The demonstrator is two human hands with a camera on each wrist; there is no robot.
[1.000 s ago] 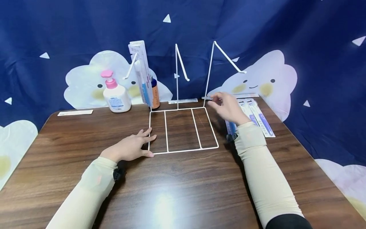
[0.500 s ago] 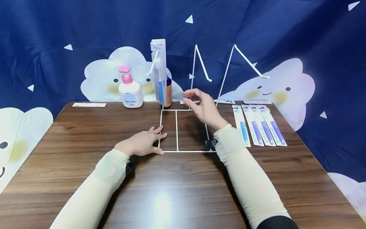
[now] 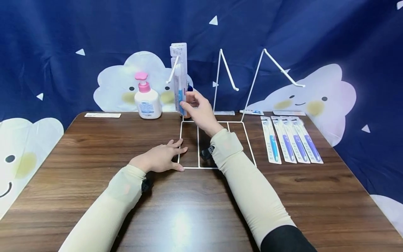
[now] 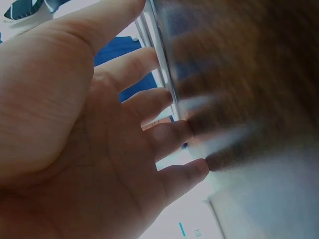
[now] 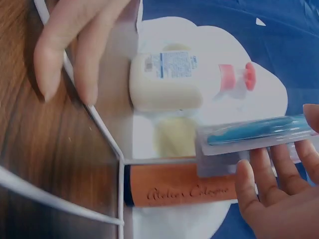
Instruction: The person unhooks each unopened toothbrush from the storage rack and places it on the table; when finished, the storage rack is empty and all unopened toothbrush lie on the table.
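A white wire rack [image 3: 220, 168] stands on the wooden table, its flat base toward me and three hooks rising at the back. A packaged blue toothbrush [image 3: 178, 70] hangs on the left hook. My right hand [image 3: 190, 102] reaches across the base and pinches the lower end of that package [image 5: 249, 134] between thumb and fingers [image 5: 271, 174]. My left hand [image 3: 170, 154] lies flat, fingers straight, on the base's left edge, and in the left wrist view its fingers [image 4: 164, 124] touch the wire.
A pink-capped pump bottle [image 3: 147, 101] and an orange bottle [image 5: 184, 189] stand behind the rack's left side. Several packaged toothbrushes [image 3: 292, 140] lie in a row right of the rack. The middle hook [image 3: 228, 73] and right hook [image 3: 283, 71] are bare. Label strips [image 3: 102, 114] lie along the back edge.
My right hand has swept left from the rack's right rear corner, across the base, to the hanging toothbrush package and taken hold of it. The left hand has stayed put.
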